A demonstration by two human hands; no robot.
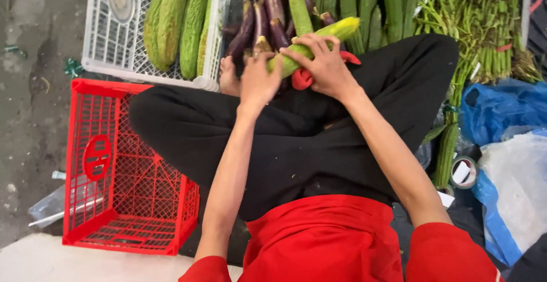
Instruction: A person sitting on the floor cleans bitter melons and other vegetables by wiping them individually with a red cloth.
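I am looking down on crossed legs in black trousers (319,145), the person sitting among produce. Both hands are working on one ridged green gourd (319,41), yellowing at its far tip, held over the lap in front of a heap of purple aubergines (256,22). The left hand (257,82) is closing around the gourd's near end; the right hand (325,65) is wrapping over its middle, fingers curled on top, with something red (302,78) tucked under the palm. What that red thing is, I cannot tell.

White crate (108,48) to the left is holding bitter gourds (176,19); the red crate (125,185) beside the knee is lying tipped. More long green gourds (376,2) and bundled stalks (484,25) are stacked beyond.

Risks as I am judging them: the gourd is bridging two grips with its tip unsupported, so a hard twist could snap it. The red item could slip free from under the palm. A bare foot (229,76) is sitting just beside the white crate, close to anything dropped.
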